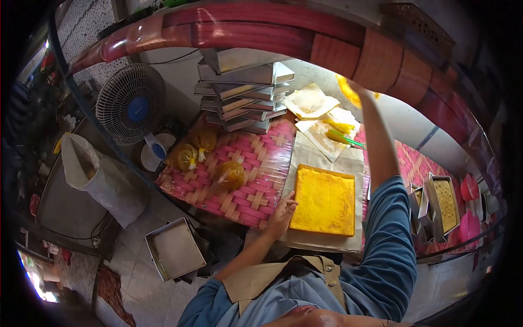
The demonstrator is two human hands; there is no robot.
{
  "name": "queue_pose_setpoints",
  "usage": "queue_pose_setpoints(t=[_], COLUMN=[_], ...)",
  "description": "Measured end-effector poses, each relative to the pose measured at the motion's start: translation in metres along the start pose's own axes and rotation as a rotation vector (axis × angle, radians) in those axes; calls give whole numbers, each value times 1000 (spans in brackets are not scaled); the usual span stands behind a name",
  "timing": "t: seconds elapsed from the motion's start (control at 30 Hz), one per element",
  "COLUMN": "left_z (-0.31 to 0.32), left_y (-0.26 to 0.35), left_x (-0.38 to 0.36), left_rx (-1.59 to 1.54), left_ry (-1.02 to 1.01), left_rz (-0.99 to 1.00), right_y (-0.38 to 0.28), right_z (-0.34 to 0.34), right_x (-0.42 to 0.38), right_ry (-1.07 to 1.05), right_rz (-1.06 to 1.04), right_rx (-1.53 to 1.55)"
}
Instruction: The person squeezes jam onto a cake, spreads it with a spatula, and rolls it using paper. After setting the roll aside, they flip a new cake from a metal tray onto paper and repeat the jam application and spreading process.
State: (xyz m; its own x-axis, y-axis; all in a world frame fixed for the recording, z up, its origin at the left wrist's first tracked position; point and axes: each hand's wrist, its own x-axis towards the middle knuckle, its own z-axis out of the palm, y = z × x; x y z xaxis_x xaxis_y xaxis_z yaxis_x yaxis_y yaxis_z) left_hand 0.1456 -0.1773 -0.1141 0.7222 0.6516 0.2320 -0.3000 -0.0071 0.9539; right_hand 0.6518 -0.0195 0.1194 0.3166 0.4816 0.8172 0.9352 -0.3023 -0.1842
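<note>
A square yellow cake (323, 201) lies flat on brown paper (348, 240) in front of me. My left hand (282, 217) is at the cake's left edge, its fingers curled together beside the paper; whether they grip anything is hidden. My right hand (357, 88) reaches far forward, next to a round yellow-orange thing (347, 91). A woven band in front hides most of its fingers. Between cake and right hand lie stained paper sheets (318, 136) and a green-handled spatula or knife (342, 138) with a yellow-smeared blade.
Stacked metal pans (239, 90) stand at the back. Tied bags of orange-brown filling (230, 174) sit on the pink woven mat (256, 191). A fan (131, 103), a white sack (103, 174) and a square pan (175, 249) are left; a filled pan (444, 204) is right.
</note>
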Motion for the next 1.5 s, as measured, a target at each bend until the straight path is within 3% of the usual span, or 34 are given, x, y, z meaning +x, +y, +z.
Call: queue_pose_setpoints(t=[0.03, 0.07, 0.1, 0.13, 0.2, 0.23, 0.27, 0.33, 0.37, 0.43, 0.47, 0.53, 0.57, 0.63, 0.7, 0.73, 0.8, 0.83, 0.9, 0.93, 1.0, 1.03, 1.07, 1.13, 1.17, 1.2, 1.27, 1.3, 1.37, 1.5], left_z=[-1, -3, -5, -10, -31, -41, -53, -92, -105, -126, -131, -135, -132, -123, -103, -84, -53, -40, -19, -13, -2, -2, -3, -11, -26, -21, -34, -40, -52, -54], left_y=[-1, -1, -1, 0, 5, 20, 38, 61, 64, 60, 61, 64, 67, 76, 79, 88, 92, 104, 126, 124, 121, 119, 117, 105, 71, 78, 61, 50, 25, 15], left_x=[-2, -5, -7, -9, -12, -11, -7, 7, 13, 26, 33, 46, 49, 56, 57, 53, 45, 42, 37, 39, 43, 45, 46, 48, 54, 48, 44, 42, 39, 35], left_rx=[1, -56, -111, -108, 172, 232, 290, 846, 852, 1177, 1180, 1039, 1041, 816, 628, 441, 115, 98, 558, 548, 689, 685, 703, 631, 531, 271, 285, 282, 278, 557], left_ry=[10, 41, 76, 102, 333, 473, 610, 763, 769, 718, 713, 656, 638, 654, 555, 440, 177, 164, -244, -241, -230, -226, -190, -111, -35, 100, 336, 342, 478, 458], left_rz=[2, 58, 116, 119, 264, 187, 107, 348, 342, 83, 79, 32, 33, 78, 185, 227, 284, 276, 360, 360, 566, 557, 531, 458, 440, 286, 149, 150, 129, 244], right_y=[6, -82, -96, -100, -127, -142, -156, -183, -199, -225, -237, -261, -265, -278, -286, -286, -282, -282, -282, -274, -261, -256, -251, -239, -231, -224, -210, -207, -204, -198], right_z=[38, -3, 1, 15, 8, -1, -13, -35, -56, -83, -100, -131, -137, -158, -168, -168, -168, -178, -201, -202, -210, -214, -218, -227, -232, -235, -238, -240, -242, -223], right_x=[-17, -53, -69, -99, -138, -156, -177, -209, -219, -252, -264, -287, -304, -322, -338, -345, -356, -356, -352, -359, -363, -365, -366, -364, -364, -364, -362, -360, -356, -364], right_ry=[-98, -89, -515, -523, -716, -764, -684, -762, -877, -926, -1018, -1175, -1204, -1348, -1303, -1272, -1148, -1127, -786, -717, -640, -558, -436, -281, -208, -212, -17, -26, -2, 84], right_rz=[-58, -139, 110, 111, 244, 292, 177, 260, 357, 438, 505, 570, 508, 654, 855, 873, 1213, 1229, 1210, 1213, 1248, 1276, 1326, 1157, 1099, 1107, 1081, 1081, 1017, 1043], right_rx=[-10, 70, 87, 67, 179, 282, 346, 536, 673, 814, 994, 1165, 1207, 1333, 1697, 1695, 2344, 2330, 2429, 2584, 2569, 2562, 2355, 2292, 2319, 2311, 2175, 2174, 1783, 1645])
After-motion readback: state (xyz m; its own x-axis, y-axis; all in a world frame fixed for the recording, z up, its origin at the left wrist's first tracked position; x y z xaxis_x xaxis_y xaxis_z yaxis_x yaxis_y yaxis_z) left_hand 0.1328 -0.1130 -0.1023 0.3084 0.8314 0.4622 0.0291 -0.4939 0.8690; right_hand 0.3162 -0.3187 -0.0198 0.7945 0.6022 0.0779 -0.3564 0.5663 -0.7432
